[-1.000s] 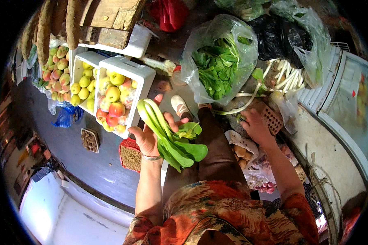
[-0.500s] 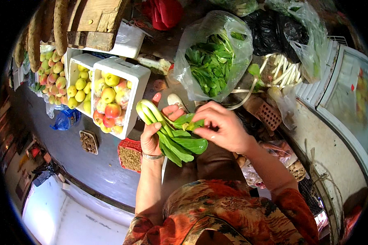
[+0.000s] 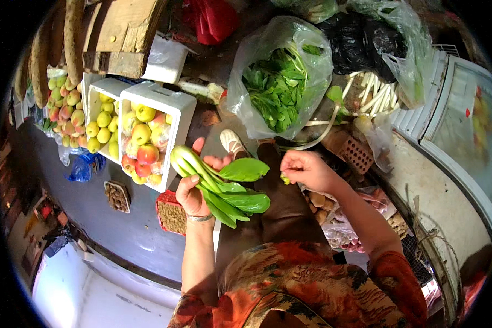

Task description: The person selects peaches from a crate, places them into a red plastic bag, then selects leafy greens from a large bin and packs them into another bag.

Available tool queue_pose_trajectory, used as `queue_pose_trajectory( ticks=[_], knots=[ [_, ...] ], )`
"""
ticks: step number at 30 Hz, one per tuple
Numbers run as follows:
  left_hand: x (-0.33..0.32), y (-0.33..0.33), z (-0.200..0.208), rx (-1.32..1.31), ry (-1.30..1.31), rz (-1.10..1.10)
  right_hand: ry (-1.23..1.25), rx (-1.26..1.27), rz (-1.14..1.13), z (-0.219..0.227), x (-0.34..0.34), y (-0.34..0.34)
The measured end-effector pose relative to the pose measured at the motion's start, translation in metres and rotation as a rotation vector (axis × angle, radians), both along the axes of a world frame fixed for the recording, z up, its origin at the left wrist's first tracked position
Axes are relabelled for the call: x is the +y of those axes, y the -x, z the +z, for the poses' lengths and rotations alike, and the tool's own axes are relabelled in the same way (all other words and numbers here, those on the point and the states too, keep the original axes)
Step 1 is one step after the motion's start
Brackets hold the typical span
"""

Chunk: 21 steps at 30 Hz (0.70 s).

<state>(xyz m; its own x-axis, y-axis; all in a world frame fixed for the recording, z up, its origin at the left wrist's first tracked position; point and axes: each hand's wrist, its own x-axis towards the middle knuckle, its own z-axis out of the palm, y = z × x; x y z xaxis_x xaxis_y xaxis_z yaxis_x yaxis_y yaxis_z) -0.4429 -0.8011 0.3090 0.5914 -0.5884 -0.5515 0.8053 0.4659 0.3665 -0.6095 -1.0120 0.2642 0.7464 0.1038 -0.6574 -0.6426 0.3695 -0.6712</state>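
Currently, the left hand (image 3: 194,194) is holding a leafy green bunch (image 3: 213,186) up by the trousered legs (image 3: 285,218), its grip clasping the pale stalks while the leaves are fanning rightward. Apart from these, the right hand (image 3: 310,171) is hovering over the legs, its grip pinching a small yellow-green scrap (image 3: 285,179). Beyond, a clear plastic bag (image 3: 236,90) is holding more greens (image 3: 279,90).

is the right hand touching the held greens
No, the right hand is apart from the greens, pinching a small yellow-green bit.
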Motion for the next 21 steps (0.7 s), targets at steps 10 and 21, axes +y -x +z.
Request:
queue_pose_trajectory(
  ticks=[10,21],
  knots=[
    [-0.023,-0.009,0.009,-0.191,-0.492,-0.27,0.693,-0.077,-0.106,-0.049,-0.049,-0.005],
    [-0.112,0.01,-0.035,-0.069,-0.559,-0.458,1.154,-0.038,0.536,-0.138,-0.022,-0.136]
  ],
)
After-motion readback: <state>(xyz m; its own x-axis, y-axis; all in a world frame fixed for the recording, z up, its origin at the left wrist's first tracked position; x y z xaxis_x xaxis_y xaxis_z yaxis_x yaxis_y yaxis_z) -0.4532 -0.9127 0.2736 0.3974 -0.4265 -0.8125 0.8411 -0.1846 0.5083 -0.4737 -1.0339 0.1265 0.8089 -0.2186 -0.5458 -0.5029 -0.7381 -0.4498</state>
